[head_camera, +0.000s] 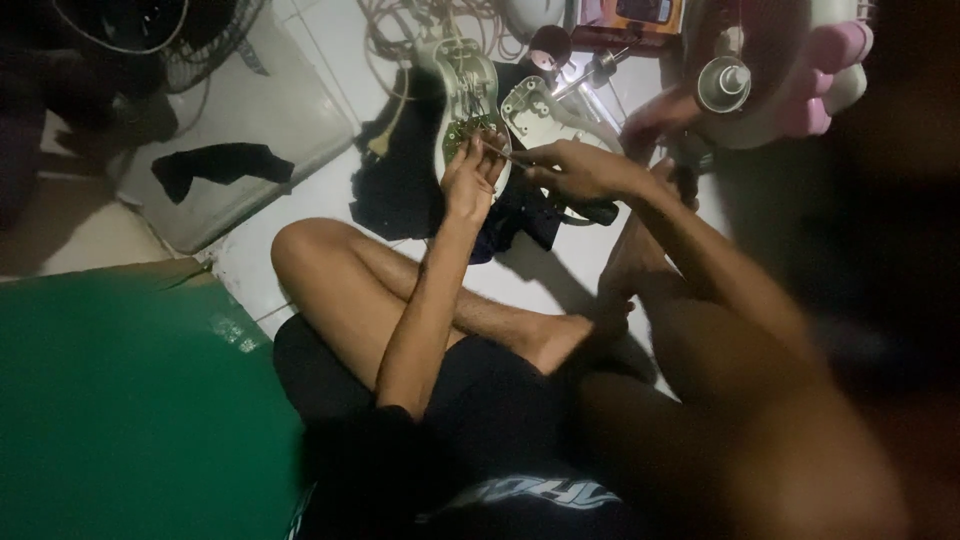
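While cross-legged: L hand (470, 180) gripping white casing (468, 95), R hand (575, 168) pinching thin tool (497, 151); orange box (645, 14) behind.

Single head view, looking steeply down, close over crossed legs, floor (300, 70) ahead.

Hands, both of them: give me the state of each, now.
Left hand: closed around the edge of the opened white casing, steadying it.
Right hand: closed on a thin metal tool, tip at the green circuit board.
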